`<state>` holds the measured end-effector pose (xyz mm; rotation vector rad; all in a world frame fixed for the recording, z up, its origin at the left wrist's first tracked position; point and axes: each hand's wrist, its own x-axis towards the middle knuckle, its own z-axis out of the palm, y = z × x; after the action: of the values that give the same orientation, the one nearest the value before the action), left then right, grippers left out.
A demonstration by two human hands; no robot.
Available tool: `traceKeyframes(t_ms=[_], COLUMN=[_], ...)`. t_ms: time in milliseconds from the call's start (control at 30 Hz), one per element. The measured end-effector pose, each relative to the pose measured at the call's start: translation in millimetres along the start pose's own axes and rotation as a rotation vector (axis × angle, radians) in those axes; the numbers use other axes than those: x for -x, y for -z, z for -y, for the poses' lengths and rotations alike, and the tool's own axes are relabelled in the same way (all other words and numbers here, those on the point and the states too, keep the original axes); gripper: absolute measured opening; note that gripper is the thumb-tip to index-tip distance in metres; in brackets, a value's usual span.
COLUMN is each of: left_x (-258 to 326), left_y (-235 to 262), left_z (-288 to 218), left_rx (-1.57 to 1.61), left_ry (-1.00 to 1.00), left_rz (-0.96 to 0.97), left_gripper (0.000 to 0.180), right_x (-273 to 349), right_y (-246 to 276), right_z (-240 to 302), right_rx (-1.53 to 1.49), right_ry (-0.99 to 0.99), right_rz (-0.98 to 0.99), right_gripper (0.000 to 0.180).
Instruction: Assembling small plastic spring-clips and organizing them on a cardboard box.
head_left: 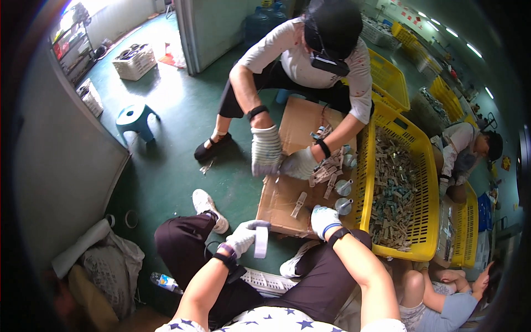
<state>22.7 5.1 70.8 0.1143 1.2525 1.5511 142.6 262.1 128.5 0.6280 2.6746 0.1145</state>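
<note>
To the right of our right fingers, a long yellow slotted plastic basket (420, 246) is standing; ahead of them, a flat brown cardboard surface (276, 205) is spreading out. Our white-gloved right hand (326, 222) is curling its fingers by the cardboard's near edge; whether they are gripping anything, we cannot tell. Our white-gloved left hand (241, 239) is gripping a pale ring-shaped roll (261, 243), apparently tape, which is hanging below its fingers. Ahead-left of our right fingers, a slim pale clip-like piece (298, 205) is lying on the cardboard. We are, we judge, handling the roll; the next move is probably calling for a firm left grip.
</note>
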Motion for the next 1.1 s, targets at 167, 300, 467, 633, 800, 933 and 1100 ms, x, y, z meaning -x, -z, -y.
traceKeyframes(t_ms=[167,300,467,633,800,933,1100], left_x=[12.6,25.8,35.8,32.0,39.9,42.2,47.8], left_y=[1.3,-2.9,-3.8,1.4,7.6,8.8,-8.7], left_z=[15.2,15.6,12.5,17.7,33.8,31.6,7.2], left_rx=[0.125,-0.081,-0.138,-0.093,-0.334,-0.2,-0.137], left_ry=[0.073,0.045,-0.039,-0.012,0.052,0.061,0.003], left_rz=[0.056,0.093,0.045,0.012,0.162,0.123,0.117], left_gripper=[0.027,0.029,0.028,0.029,0.027,0.031,0.037], right_x=[2.1,22.9,49.2,30.9,26.3,39.9,53.8], right_y=[29.0,47.2,64.4,51.8,24.4,42.7,41.6], right_z=[-8.1,-1.3,67.4,120.7,116.3,76.2,6.3], right_rx=[-0.183,-0.3,-0.292,-0.072,-0.092,-0.157,-0.067], right_ry=[-0.004,0.053,0.437,0.446,0.458,0.445,0.167], right_rz=[0.155,-0.103,-0.121,-0.137,-0.208,-0.166,-0.396], right_gripper=[0.027,0.029,0.019,0.021,0.018,0.015,0.036])
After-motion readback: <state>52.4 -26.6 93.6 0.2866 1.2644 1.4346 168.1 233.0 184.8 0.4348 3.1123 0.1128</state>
